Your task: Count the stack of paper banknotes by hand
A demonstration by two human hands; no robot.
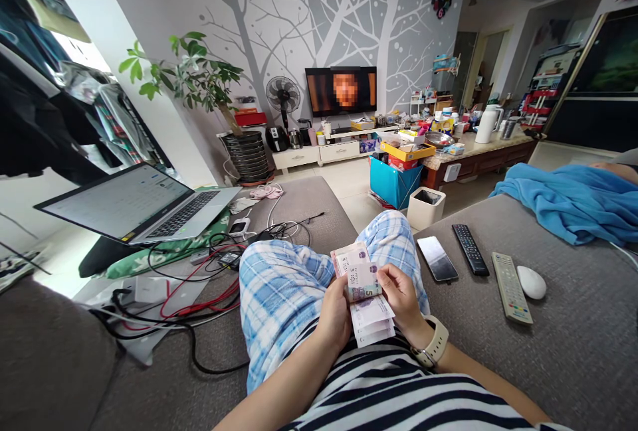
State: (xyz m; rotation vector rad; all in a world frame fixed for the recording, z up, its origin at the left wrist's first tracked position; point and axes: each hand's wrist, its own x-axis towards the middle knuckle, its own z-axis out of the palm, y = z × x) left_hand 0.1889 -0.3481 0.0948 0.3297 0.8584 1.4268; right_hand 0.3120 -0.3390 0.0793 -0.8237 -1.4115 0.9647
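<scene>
A fanned bundle of banknotes lies above my lap, bent over so that its lower ends hang toward my striped shirt. My left hand is closed around the left side of the bundle. With thumb and fingers pinched, my right hand grips the right edge of an upper note marked with a 5. A watch with a pale strap circles my right wrist. Blue plaid trousers cover my crossed legs beneath the notes. Some of the left fingers are hidden behind the bundle.
Right of my knee lie a phone, a black remote, a beige remote and a white mouse. On the left are an open laptop and tangled cables. A white bin stands ahead.
</scene>
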